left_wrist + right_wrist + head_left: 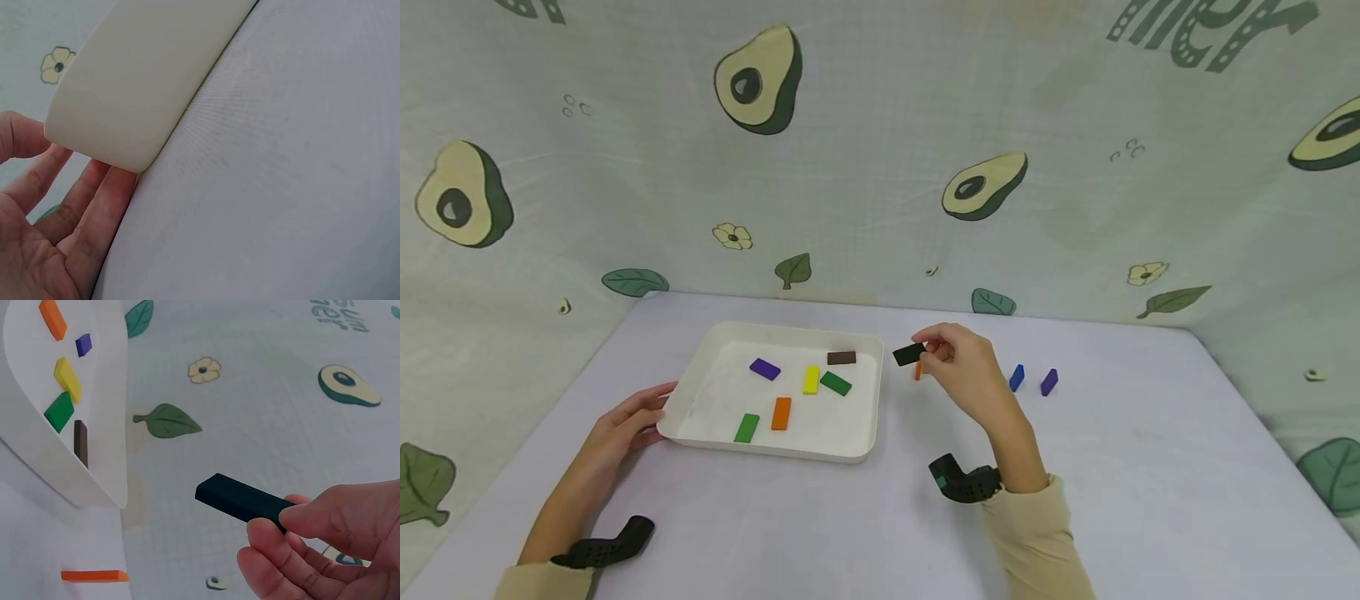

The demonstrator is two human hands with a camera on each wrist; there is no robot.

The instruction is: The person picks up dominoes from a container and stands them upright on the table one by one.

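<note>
My right hand (961, 367) pinches one end of a black block (909, 354) between thumb and fingers. The block is held up just right of the white tray (775, 451), its free end pointing toward the tray. At the tray's left end, my left hand (625, 427) grips the corner; the left wrist view shows the thumb at the rim and the fingers against the wall. Inside the tray lie a purple block (765, 369), a yellow block (811, 380), a brown block (842, 357), a dark green block (836, 383), an orange block (781, 413) and a lighter green block (747, 428).
An orange block (94, 575) stands on the white table (1150, 467), partly hidden behind my right hand in the head view. Right of that hand are a blue block (1017, 378) and another purple block (1049, 382). A patterned cloth (865, 150) hangs behind the table.
</note>
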